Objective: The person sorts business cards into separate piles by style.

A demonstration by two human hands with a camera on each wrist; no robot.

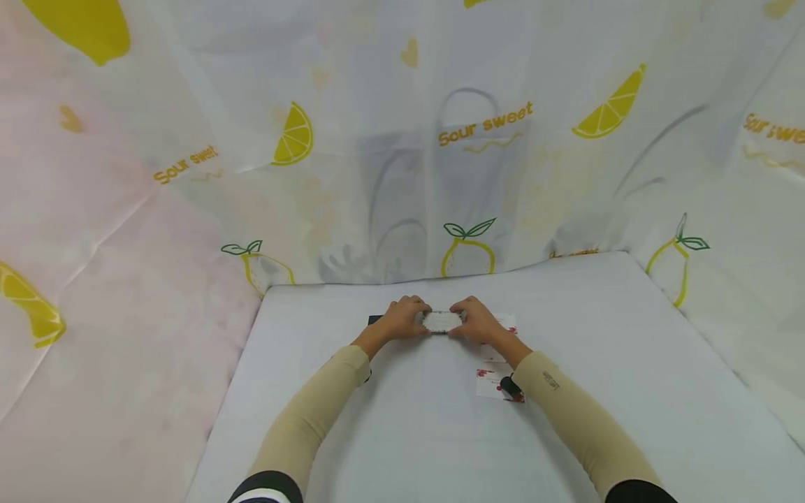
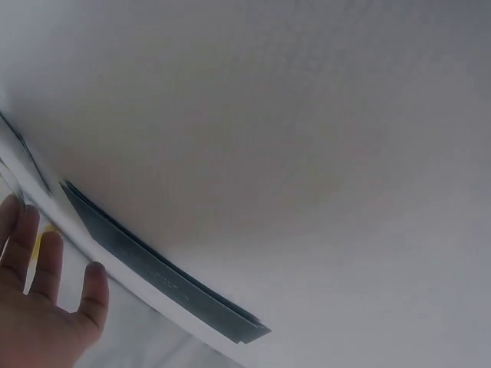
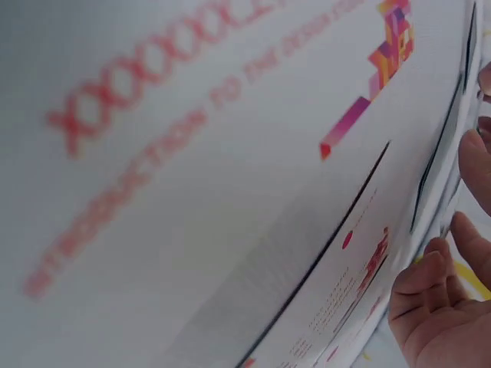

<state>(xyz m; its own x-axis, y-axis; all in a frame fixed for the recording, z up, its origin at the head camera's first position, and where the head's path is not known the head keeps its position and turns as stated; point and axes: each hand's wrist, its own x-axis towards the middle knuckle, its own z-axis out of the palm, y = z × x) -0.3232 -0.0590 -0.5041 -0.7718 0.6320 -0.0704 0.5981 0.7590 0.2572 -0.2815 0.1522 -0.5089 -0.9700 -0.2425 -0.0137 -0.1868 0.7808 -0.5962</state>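
Toward the back of the table, both hands hold a small white card with a patterned border, and a dark edge shows under its near side. My left hand pinches its left end. The right hand has the opposite end between thumb and fingers. Beside my left wrist lies a flat dark stack, mostly hidden by that hand in the head view. Under the right forearm are white cards with red decoration; one card fills much of the right wrist view with blurred red lettering.
A white-covered table spreads under both arms. Right behind its back edge hangs a pale sheet printed with lemons and words, which also closes off the left and right sides.
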